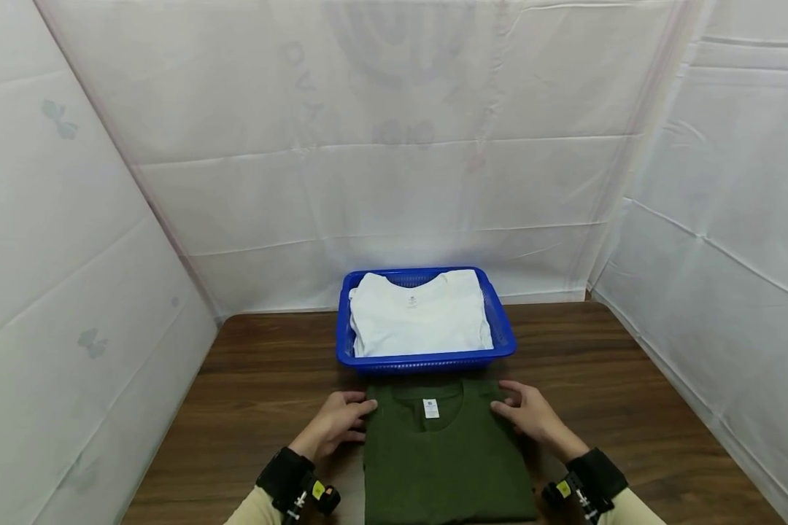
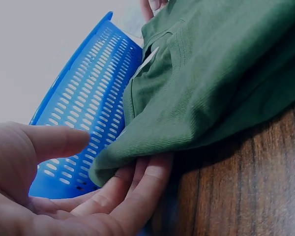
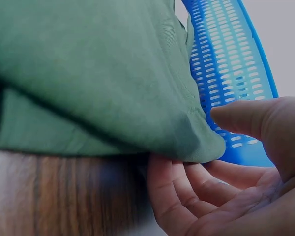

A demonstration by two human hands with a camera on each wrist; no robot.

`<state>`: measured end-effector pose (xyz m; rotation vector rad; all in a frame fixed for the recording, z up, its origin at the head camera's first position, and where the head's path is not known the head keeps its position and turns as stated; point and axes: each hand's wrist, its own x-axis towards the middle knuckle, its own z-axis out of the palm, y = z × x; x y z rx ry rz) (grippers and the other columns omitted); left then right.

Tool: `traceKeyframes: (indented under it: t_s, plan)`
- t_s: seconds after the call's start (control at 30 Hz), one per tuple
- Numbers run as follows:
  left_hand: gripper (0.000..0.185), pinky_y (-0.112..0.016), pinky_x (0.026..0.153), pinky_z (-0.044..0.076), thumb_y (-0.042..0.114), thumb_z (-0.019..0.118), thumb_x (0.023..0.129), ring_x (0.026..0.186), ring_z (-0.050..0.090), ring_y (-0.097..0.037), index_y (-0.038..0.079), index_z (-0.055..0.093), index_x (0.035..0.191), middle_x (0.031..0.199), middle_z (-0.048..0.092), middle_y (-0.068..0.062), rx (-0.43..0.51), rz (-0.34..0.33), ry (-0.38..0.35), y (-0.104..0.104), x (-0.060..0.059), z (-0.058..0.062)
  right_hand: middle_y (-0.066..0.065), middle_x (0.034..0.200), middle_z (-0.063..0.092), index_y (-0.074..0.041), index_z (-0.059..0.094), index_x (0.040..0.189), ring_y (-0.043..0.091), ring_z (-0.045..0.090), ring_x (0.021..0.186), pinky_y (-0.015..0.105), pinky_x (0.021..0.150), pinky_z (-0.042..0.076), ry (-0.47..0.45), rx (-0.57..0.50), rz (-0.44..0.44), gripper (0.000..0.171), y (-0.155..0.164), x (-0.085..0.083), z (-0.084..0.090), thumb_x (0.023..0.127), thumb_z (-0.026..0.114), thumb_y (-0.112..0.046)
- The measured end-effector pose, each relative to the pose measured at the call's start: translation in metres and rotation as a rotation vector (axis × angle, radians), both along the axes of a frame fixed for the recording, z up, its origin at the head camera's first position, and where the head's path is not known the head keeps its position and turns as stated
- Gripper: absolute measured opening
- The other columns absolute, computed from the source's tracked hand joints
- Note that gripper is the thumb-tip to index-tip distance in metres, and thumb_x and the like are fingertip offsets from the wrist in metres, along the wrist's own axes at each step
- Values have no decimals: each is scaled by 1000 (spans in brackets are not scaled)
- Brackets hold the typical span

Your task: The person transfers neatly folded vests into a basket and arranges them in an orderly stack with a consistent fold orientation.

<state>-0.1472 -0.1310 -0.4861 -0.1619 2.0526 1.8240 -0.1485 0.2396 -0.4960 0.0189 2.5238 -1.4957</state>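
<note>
A dark green T-shirt (image 1: 443, 467), folded into a rectangle, lies on the table with its round collar and white neck label (image 1: 430, 408) facing the basket. At its left upper corner is my left hand (image 1: 338, 423); in the left wrist view its fingers (image 2: 142, 187) reach under the shirt's edge while the thumb stays off the cloth. My right hand (image 1: 528, 413) is at the opposite upper corner. Its fingers (image 3: 167, 191) also go beneath the fabric, the thumb held apart above it. The lower end of the shirt runs to the bottom of the head view.
Just beyond the collar stands a blue perforated plastic basket (image 1: 427, 361) holding folded white shirts (image 1: 420, 317). The brown wooden table (image 1: 256, 386) ends at white sheet walls (image 1: 394, 182) behind and on both sides.
</note>
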Motion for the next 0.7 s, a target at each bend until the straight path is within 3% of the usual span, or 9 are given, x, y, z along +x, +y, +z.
traceKeyframes:
  t_s: [0.27, 0.37, 0.43, 0.6, 0.7]
  plan:
    - [63, -44, 76, 61, 7, 70, 94, 91, 68, -24, -21, 40, 142, 111, 68, -23, 58, -19, 28, -3, -1, -5, 25, 127, 65, 12, 46, 146, 26, 67, 102, 41, 75, 58, -85, -34, 10, 60, -2, -9, 4, 100, 69, -20]
    - [62, -44, 75, 61, 5, 70, 94, 89, 66, -23, -20, 41, 143, 109, 67, -21, 52, -20, 26, -3, -2, -6, 22, 128, 65, 10, 52, 143, 24, 66, 100, 40, 75, 58, -88, -34, 30, 58, -2, -11, 3, 99, 70, -23]
    - [61, -42, 74, 61, 4, 70, 95, 87, 65, -23, -19, 42, 143, 109, 66, -19, 43, -27, 32, -3, -1, -5, 19, 124, 66, 7, 56, 140, 22, 64, 91, 38, 70, 55, -74, -46, 55, 52, -2, -12, 2, 99, 70, -22]
    - [55, -40, 75, 60, 8, 68, 98, 94, 67, -22, -16, 45, 142, 114, 66, -18, 6, -85, 112, -3, 1, -4, 14, 116, 65, 2, 61, 131, 20, 52, 70, 33, 59, 47, -1, -71, 127, 38, -1, -10, 2, 100, 69, -19]
    - [56, -40, 79, 60, 12, 68, 99, 100, 69, -25, -13, 45, 143, 120, 67, -22, 6, -130, 146, -2, 0, -3, 14, 113, 66, -1, 61, 129, 21, 56, 74, 33, 62, 48, 36, -68, 173, 34, 0, -9, 5, 102, 67, -20]
